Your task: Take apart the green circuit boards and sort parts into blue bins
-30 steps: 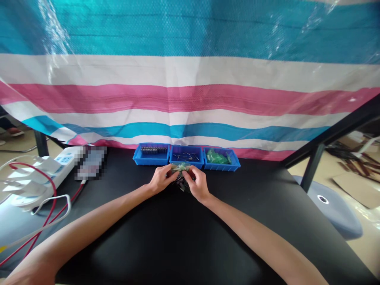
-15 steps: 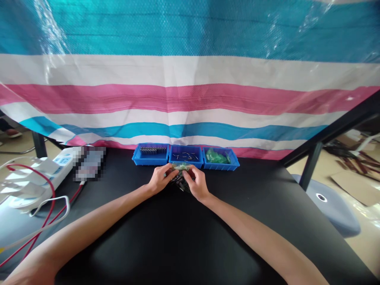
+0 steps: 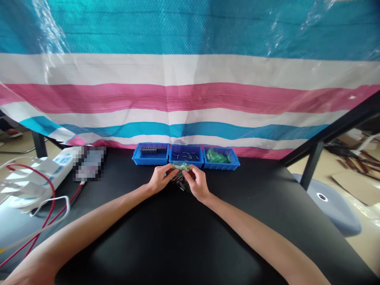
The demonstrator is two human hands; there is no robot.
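Both my hands meet over the black table (image 3: 184,237), just in front of three blue bins. My left hand (image 3: 159,179) and my right hand (image 3: 197,183) are closed in a pinch on the same small green part (image 3: 180,166), with dark thin pins or wires (image 3: 179,182) showing below it between the fingers. The left bin (image 3: 151,154) holds a row of dark cylinders. Several thin metal pins lie in the middle bin (image 3: 186,154). The right bin (image 3: 220,157) is filled with green parts.
A white power strip (image 3: 61,164) with red and white cables (image 3: 47,206) lies at the table's left edge. A striped blue, white and pink tarp (image 3: 190,79) hangs behind the bins. A black frame leg (image 3: 310,168) and a grey round stool (image 3: 332,206) stand to the right.
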